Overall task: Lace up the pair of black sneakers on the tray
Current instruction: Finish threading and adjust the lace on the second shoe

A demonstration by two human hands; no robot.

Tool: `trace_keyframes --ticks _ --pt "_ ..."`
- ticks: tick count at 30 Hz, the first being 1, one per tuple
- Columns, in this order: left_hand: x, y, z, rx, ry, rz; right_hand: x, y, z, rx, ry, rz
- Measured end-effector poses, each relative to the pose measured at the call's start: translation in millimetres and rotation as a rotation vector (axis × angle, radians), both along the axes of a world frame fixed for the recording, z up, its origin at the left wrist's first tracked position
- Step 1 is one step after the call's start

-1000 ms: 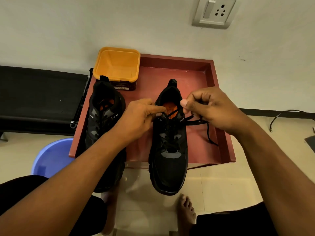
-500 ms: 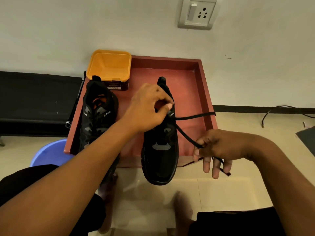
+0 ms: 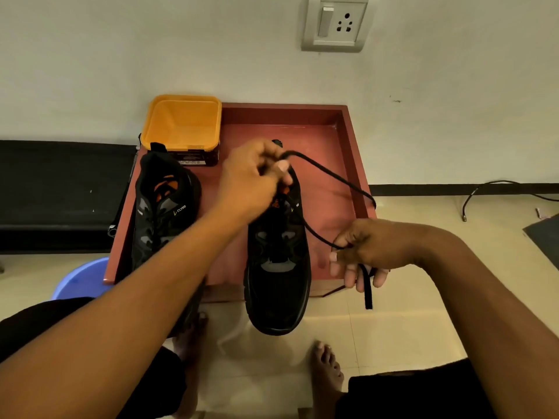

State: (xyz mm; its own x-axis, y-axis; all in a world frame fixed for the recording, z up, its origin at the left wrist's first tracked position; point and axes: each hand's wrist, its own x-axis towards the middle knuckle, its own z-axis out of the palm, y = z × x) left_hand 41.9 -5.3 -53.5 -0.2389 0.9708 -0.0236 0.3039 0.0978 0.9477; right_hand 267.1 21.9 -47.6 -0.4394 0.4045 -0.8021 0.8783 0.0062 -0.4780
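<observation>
Both hands pinch the lace point(image 3: 329, 176): left hand point(image 3: 252, 179), right hand point(image 3: 363, 252)

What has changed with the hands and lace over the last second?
The right hand left the eyelets and drew the lace out rightward and toward the person, still pinching it. The lace, taut half a second ago, now arcs slack out to the tray wall. The left hand stayed at the collar of the sneaker being laced, pinching the lace. The other sneaker and orange tub have not moved.
</observation>
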Motion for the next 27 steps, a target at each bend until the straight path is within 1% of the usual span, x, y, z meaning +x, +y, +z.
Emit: trace_keyframes --ticks 2,4,6,8,10,12,13,15,16,18,20,21,23,25,27 --pt "-22 -8 12 0.014 -0.228 0.100 1 8 -1 0.103 -0.013 -0.016" --pt "-45 -21 20 0.039 -0.362 0.178 2 16 -3 0.200 -0.020 -0.072" --pt "-68 -37 25 0.057 -0.396 0.260 4 23 -4 0.265 -0.014 -0.153" --pt "-86 -54 30 0.071 -0.355 0.314 5 29 -4 0.321 -0.005 -0.227" --pt "-99 -71 29 0.063 -0.225 0.379 7 32 -5 0.426 0.024 -0.333" --pt "-107 -86 19 -0.018 0.027 0.415 9 35 -5 0.549 0.049 -0.435" --pt "-109 -94 14 -0.080 0.150 0.398 10 34 -4 0.595 0.054 -0.449" --pt "-108 -104 8 -0.199 0.300 0.301 12 31 -2 0.627 0.043 -0.400" --pt "-107 -108 8 -0.265 0.371 0.219 12 29 -2 0.624 0.024 -0.346" --pt "-106 -111 8 -0.419 0.581 0.005 9 23 0 0.647 0.015 -0.254" --pt "-103 -111 8 -0.510 0.784 -0.135 1 15 4 0.712 0.106 -0.254" --pt "-102 -109 6 -0.496 0.857 -0.149 -5 12 5 0.742 0.172 -0.262" --pt "-96 -99 1 -0.379 0.933 -0.118 -19 6 8 0.785 0.281 -0.251" --pt "-84 -86 0 -0.211 0.881 -0.081 -34 2 7 0.800 0.360 -0.217" --pt "-68 -71 -1 -0.054 0.750 -0.078 -46 3 1 0.792 0.408 -0.187"
